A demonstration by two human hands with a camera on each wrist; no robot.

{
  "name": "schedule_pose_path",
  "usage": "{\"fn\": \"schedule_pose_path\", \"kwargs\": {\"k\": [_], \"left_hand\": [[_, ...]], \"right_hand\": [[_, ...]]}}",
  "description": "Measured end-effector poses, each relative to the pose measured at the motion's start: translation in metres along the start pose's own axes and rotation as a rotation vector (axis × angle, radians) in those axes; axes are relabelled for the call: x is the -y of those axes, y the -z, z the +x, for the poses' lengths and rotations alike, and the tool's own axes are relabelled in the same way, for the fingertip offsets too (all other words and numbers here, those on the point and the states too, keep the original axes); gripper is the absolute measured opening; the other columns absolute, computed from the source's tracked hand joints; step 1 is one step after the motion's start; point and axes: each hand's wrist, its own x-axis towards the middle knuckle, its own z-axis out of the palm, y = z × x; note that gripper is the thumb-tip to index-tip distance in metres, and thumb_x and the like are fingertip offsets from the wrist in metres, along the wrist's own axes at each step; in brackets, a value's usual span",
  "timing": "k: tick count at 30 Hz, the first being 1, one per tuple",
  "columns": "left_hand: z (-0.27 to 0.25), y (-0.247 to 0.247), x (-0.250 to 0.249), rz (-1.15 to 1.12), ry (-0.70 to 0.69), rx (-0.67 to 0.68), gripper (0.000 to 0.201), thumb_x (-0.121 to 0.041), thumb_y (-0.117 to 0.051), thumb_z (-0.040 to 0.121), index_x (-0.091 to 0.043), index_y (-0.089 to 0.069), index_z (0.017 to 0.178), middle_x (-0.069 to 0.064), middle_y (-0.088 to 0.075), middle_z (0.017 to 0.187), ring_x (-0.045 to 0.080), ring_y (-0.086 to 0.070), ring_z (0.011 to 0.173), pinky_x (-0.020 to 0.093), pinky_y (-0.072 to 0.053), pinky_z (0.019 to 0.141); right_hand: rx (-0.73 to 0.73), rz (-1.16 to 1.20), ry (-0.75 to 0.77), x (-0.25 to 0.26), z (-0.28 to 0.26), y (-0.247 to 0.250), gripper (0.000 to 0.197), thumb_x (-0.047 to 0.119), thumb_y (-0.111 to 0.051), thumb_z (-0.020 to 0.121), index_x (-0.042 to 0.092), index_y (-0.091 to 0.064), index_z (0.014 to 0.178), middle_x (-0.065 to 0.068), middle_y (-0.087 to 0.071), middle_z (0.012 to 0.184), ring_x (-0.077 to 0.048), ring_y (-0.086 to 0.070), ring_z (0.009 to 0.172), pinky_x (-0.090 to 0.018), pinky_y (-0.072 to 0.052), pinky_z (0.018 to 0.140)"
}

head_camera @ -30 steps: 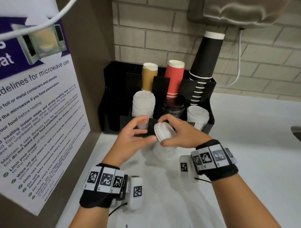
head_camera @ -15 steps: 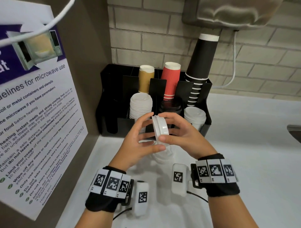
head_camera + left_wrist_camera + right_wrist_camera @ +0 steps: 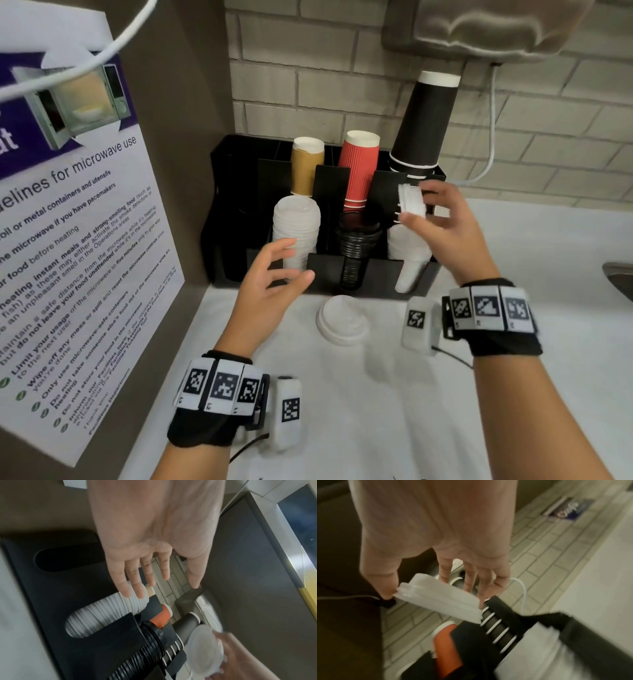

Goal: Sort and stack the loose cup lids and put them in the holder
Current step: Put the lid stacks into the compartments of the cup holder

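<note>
White lids [image 3: 412, 202], black holder [image 3: 233, 219], red ribbed cup [image 3: 359, 168].

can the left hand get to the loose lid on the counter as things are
Probably yes. The left hand is open and holds nothing, and the loose lid lies bare on the counter just to its right, in front of the holder, with nothing between them.

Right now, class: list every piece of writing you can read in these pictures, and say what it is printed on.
Poster, heading: "...delines for microwave use"
Poster, bullet: "Wipe off any mess or spill and reset the microwave controls once you're done"
Poster, other bullets: cut off or too small.
Wristbands: square code patterns, no words.
Blue sign: blurred.
Cups and lids: none.
</note>
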Motion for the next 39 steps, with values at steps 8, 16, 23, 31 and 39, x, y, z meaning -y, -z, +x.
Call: {"fn": "schedule_pose_path", "kwargs": {"k": [8,16,23,31,39], "left_hand": [[0.002,0.006,0.002,0.065,-0.02,-0.044,0.035,-0.01,-0.067,0.088,-0.03,-0.058,0.115,-0.011,-0.056,0.118,0.004,-0.065,0.093,0.013,-0.049,0.076],[0.004,0.005,-0.002,0.071,-0.017,-0.051,0.032,-0.007,-0.066,0.088,-0.027,-0.059,0.112,-0.007,-0.057,0.118,-0.002,-0.064,0.086,0.01,-0.048,0.074],[0.005,0.005,-0.002,0.093,-0.006,-0.061,0.03,-0.009,-0.066,0.089,-0.026,-0.059,0.113,-0.007,-0.057,0.119,-0.001,-0.064,0.086,0.012,-0.048,0.075],[0.006,0.005,-0.001,0.112,0.002,-0.079,0.03,-0.009,-0.066,0.089,-0.027,-0.06,0.113,-0.008,-0.057,0.119,0.001,-0.064,0.088,0.012,-0.048,0.076],[0.006,0.0,-0.002,0.099,-0.003,-0.056,0.03,-0.009,-0.065,0.089,-0.029,-0.059,0.111,-0.009,-0.058,0.118,-0.001,-0.064,0.086,0.013,-0.05,0.076]], "right_hand": [[0.111,-0.455,-0.061,-0.045,0.041,0.016,0.048,0.028,-0.075,0.078,0.028,-0.058,0.122,-0.01,-0.053,0.119,-0.026,-0.053,0.111,-0.034,-0.042,0.099],[0.282,-0.681,-0.067,-0.053,0.038,0.006,0.052,0.023,-0.072,0.081,0.025,-0.054,0.131,-0.011,-0.044,0.134,-0.029,-0.045,0.124,-0.043,-0.033,0.108],[0.299,-0.73,-0.077,-0.057,0.034,0.002,0.055,0.023,-0.075,0.079,0.024,-0.055,0.13,-0.009,-0.042,0.134,-0.031,-0.043,0.124,-0.048,-0.033,0.107],[0.236,-0.812,-0.052,-0.061,0.024,-0.001,0.049,0.031,-0.077,0.076,0.014,-0.058,0.118,-0.014,-0.046,0.121,-0.036,-0.038,0.115,-0.042,-0.037,0.095],[0.542,-0.65,0.008,-0.022,-0.022,-0.034,0.028,0.039,-0.07,0.081,0.016,-0.065,0.097,-0.002,-0.065,0.09,-0.021,-0.061,0.085,-0.032,-0.05,0.079]]}}
